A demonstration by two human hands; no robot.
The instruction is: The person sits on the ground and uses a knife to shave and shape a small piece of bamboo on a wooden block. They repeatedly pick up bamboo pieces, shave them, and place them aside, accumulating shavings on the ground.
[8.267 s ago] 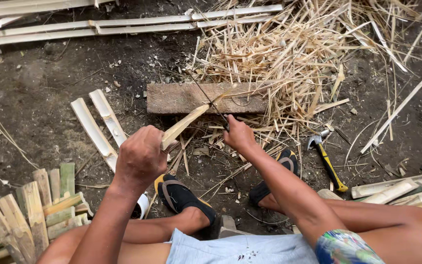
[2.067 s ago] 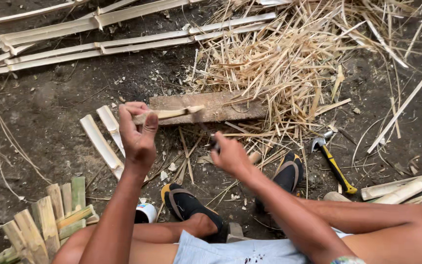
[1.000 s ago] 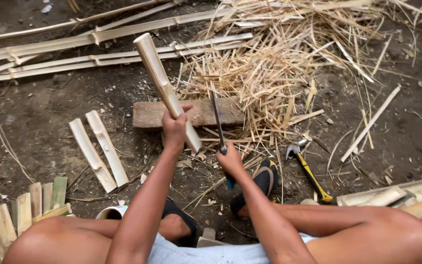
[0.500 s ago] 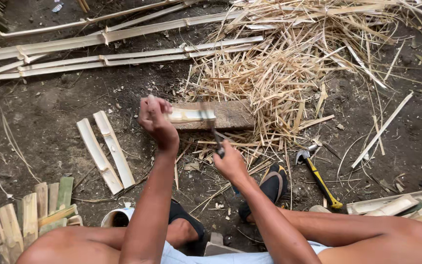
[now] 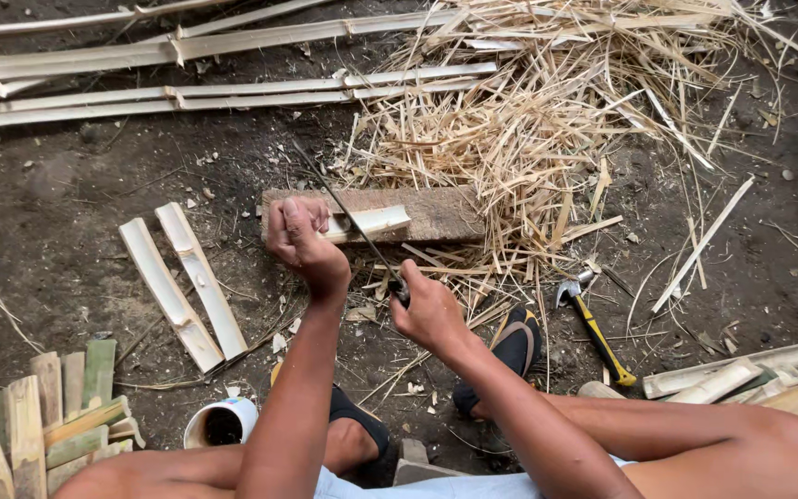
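Bamboo piece (image 5: 371, 223): short split slat, pale cream inner face up, far end ragged. Lies on wooden block (image 5: 436, 214), near end inside the left hand's grip.
Axis: long axis runs roughly left-right across the view, parallel w/ block's length; free end points right, tipped slightly up.
Knife (image 5: 348, 217): thin dark blade, long & narrow. Runs diag. from grip at lower right up to upper left; crosses over the slat near the left hand. Tip ends past block's far edge. Can't tell if the edge bites into the slat.
Left hand (image 5: 302, 242): fingers curled tight around the slat's near end, fist closed, thumb on top.
Right hand (image 5: 431, 314): clamped on knife handle, knuckles up, just below and right of block.
Block: flat, weathered brown, on bare dirt ground (image 5: 66, 194).
Around: heap of straw-like shavings (image 5: 547, 129) behind & right of block. Two split bamboo halves (image 5: 182, 285) on ground at left. Long split poles (image 5: 214, 83) across top. Hammer w/ yellow handle (image 5: 595, 325) right of the hands. Bundle of cut slats (image 5: 39, 416) lower left, white cup (image 5: 219, 423) beside it.
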